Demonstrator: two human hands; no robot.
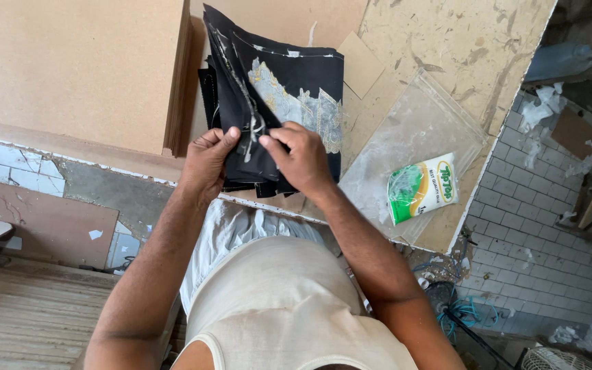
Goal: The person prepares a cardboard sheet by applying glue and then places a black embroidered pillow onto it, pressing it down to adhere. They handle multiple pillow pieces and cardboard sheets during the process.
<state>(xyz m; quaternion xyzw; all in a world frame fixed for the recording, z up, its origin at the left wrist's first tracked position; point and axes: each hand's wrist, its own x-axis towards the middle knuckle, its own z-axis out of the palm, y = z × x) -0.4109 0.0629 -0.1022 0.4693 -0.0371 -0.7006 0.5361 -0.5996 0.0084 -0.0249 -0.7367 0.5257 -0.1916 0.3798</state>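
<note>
Your left hand (207, 161) and right hand (301, 157) pinch the near edge of a stack of black printed fabric pieces (279, 96) on the table (460, 41), fingers clamped on cloth. Keep edges aligned; separate one layer.

A stack of black fabric pieces (289, 82) lies on the worn brown worktop, its near edge at the table's front edge and its far end reaching toward the upright boards. The top pieces carry a pale gold and white printed pattern and thin light stitching along the borders. Several upper layers are lifted and folded up on the left side, fanned apart like pages.
</note>
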